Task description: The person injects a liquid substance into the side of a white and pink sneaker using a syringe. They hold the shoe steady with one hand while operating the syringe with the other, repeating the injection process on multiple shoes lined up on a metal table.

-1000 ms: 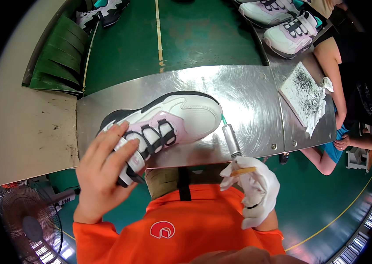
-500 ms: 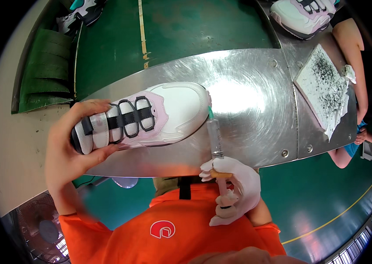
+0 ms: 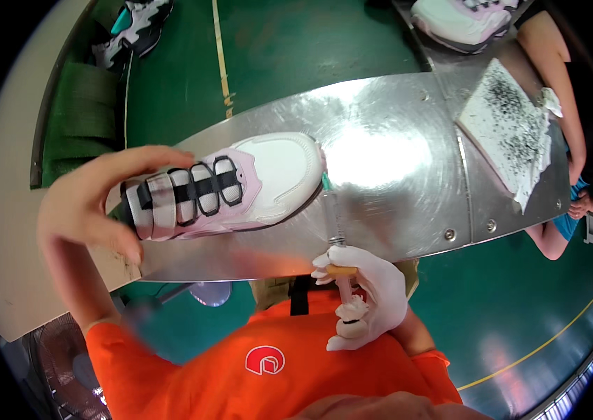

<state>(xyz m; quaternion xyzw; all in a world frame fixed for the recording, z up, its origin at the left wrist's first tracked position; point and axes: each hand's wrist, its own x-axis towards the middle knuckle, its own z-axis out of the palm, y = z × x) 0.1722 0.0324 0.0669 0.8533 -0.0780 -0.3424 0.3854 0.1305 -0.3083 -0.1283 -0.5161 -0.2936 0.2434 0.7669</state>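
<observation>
A white and pale pink sneaker with black laces lies on the metal table, its toe pointing right. Around its heel end, my bare left hand is open, thumb and fingers spread apart. The fingertips reach over the near-collar edge; whether they touch the shoe I cannot tell. In a white glove, my right hand is closed around a clear syringe with an orange flange. The syringe's green tip sits beside the toe's edge, and I cannot tell whether it touches.
The shiny metal table curves in front of me, with a green belt beyond it. A white pad with black specks lies at the right, near another person's arm. Other sneakers stand at the far side.
My left hand has loosened from the shoe's heel and moved left, its fingers spreading. The syringe stays at the toe in my right hand. The whole view has shifted slightly.
</observation>
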